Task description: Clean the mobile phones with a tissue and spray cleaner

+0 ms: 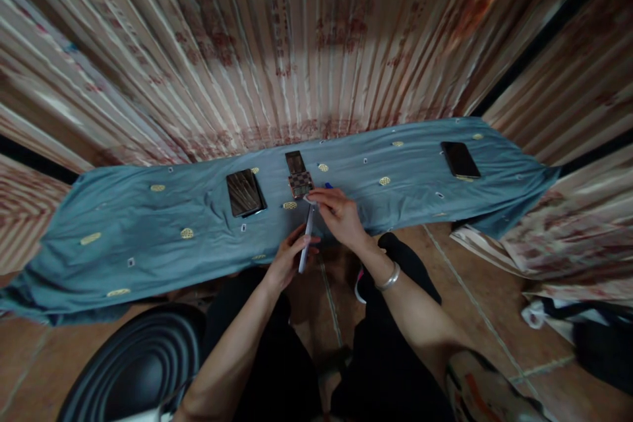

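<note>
My left hand [287,258] grips a slim, pale phone [307,237], which I see edge-on and tilted just off the table's near edge. The fingers of my right hand [341,214] are pinched at the phone's upper end around a small whitish piece [310,199], perhaps tissue or cloth; its kind is not clear. Just beyond the fingers lies a small checkered case [301,184], with a dark rectangular piece [295,162] behind it. A blue object [329,185] shows partly behind my right hand.
A blue patterned cloth [198,211] covers the long table. Dark flat devices [244,192] lie stacked on the left, and a black phone [459,159] lies far right. Pleated curtains [316,46] hang behind. A round black ridged stool [143,369] stands at lower left.
</note>
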The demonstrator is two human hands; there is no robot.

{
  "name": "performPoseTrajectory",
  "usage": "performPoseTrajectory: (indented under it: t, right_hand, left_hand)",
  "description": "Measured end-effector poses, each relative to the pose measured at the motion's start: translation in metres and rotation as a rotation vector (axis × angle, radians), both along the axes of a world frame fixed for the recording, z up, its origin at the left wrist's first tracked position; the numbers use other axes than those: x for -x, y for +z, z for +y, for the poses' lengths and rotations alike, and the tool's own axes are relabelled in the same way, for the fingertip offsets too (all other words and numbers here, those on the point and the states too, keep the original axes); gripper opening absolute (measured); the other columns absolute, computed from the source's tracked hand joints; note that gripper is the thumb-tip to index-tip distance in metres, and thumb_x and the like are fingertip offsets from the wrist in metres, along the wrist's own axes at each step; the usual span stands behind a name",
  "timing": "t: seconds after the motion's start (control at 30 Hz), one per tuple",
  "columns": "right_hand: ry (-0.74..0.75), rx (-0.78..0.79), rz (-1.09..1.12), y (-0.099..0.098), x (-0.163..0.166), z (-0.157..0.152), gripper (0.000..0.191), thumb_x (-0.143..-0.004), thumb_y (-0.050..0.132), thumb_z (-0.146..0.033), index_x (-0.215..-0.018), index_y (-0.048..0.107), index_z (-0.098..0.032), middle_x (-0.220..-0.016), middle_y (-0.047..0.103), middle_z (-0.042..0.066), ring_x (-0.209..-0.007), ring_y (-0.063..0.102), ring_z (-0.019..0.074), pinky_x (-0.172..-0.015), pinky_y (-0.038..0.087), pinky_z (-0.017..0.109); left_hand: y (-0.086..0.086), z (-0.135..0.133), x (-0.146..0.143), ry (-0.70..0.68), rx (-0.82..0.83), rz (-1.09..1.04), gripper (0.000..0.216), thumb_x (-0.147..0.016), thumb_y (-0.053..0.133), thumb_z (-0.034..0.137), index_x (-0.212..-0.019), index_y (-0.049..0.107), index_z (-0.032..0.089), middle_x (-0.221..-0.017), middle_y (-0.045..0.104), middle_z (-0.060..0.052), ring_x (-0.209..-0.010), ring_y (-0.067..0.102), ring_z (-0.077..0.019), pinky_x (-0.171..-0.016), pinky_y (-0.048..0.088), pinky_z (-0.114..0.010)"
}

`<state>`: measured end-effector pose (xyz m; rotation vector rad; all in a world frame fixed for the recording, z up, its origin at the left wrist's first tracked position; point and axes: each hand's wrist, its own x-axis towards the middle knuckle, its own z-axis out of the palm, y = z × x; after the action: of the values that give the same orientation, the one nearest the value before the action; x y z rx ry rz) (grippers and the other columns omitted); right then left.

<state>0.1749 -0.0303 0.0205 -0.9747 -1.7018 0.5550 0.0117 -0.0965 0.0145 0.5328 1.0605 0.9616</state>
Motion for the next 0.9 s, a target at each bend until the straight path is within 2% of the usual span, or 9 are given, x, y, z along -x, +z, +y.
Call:
performPoseTrajectory:
  t: [0.1, 0.2, 0.3, 0.4, 0.67, 0.9]
  right_hand:
    - [-0.018, -0.105, -0.192, 0.002, 0.001, -0.008, 0.040, -0.091, 0.048, -0.008, -0.111, 0.078, -0.023, -0.123, 0.075, 0.006, -0.116, 0.064, 0.0221, -0.106, 0.051, 0.043]
    - [-0.016, -0.145, -0.296, 0.002, 0.005, -0.016, 0.040, -0.095, 0.045, -0.008, -0.116, 0.076, -0.021, -0.124, 0.074, 0.008, -0.117, 0.063, 0.0239, -0.107, 0.051, 0.046]
    - [0.037, -0.152, -0.343, 0.003, 0.011, -0.025, 0.041, -0.097, 0.044, -0.010, -0.123, 0.074, -0.023, -0.126, 0.072, 0.009, -0.118, 0.061, 0.0248, -0.107, 0.051, 0.046]
    - [0.085, -0.163, -0.342, 0.003, 0.017, -0.033, 0.041, -0.099, 0.043, -0.012, -0.126, 0.072, -0.024, -0.127, 0.072, 0.009, -0.119, 0.060, 0.0245, -0.106, 0.053, 0.045]
    - [0.099, -0.234, -0.318, -0.002, 0.021, -0.043, 0.038, -0.101, 0.041, -0.014, -0.121, 0.073, -0.022, -0.125, 0.072, 0.009, -0.119, 0.061, 0.0232, -0.102, 0.057, 0.043]
    - [0.183, -0.242, -0.354, 0.000, 0.027, -0.062, 0.039, -0.102, 0.041, -0.011, -0.125, 0.070, -0.024, -0.125, 0.072, 0.009, -0.119, 0.061, 0.0225, -0.102, 0.057, 0.043]
  left_hand:
    - [-0.004, 0.000, 0.000, 0.016, -0.010, 0.012, 0.047, -0.068, 0.088, 0.028, -0.107, 0.071, 0.010, -0.084, 0.076, -0.006, -0.058, 0.064, -0.0107, -0.052, 0.049, -0.020]
    - [-0.006, 0.000, 0.001, 0.026, -0.043, 0.016, 0.043, -0.064, 0.090, 0.036, -0.095, 0.073, 0.011, -0.077, 0.072, -0.003, -0.056, 0.060, -0.0100, -0.048, 0.044, -0.020]
    - [-0.007, 0.000, 0.002, 0.046, -0.076, 0.001, 0.042, -0.065, 0.089, 0.040, -0.093, 0.073, 0.013, -0.071, 0.068, 0.000, -0.055, 0.056, -0.0094, -0.047, 0.038, -0.020]
    - [-0.008, 0.000, 0.003, 0.080, -0.070, -0.014, 0.043, -0.066, 0.088, 0.040, -0.096, 0.072, 0.013, -0.067, 0.065, 0.001, -0.057, 0.056, -0.0106, -0.051, 0.039, -0.022]
    - [-0.003, 0.002, 0.006, 0.137, -0.053, -0.178, 0.040, -0.083, 0.074, 0.050, -0.098, 0.073, 0.013, -0.086, 0.071, -0.005, -0.080, 0.065, -0.0170, -0.068, 0.049, -0.027]
    - [0.003, 0.009, 0.009, 0.224, 0.012, -0.246, 0.026, -0.085, 0.074, 0.038, -0.084, 0.071, 0.013, -0.076, 0.070, -0.001, -0.067, 0.064, -0.0117, -0.068, 0.051, -0.023]
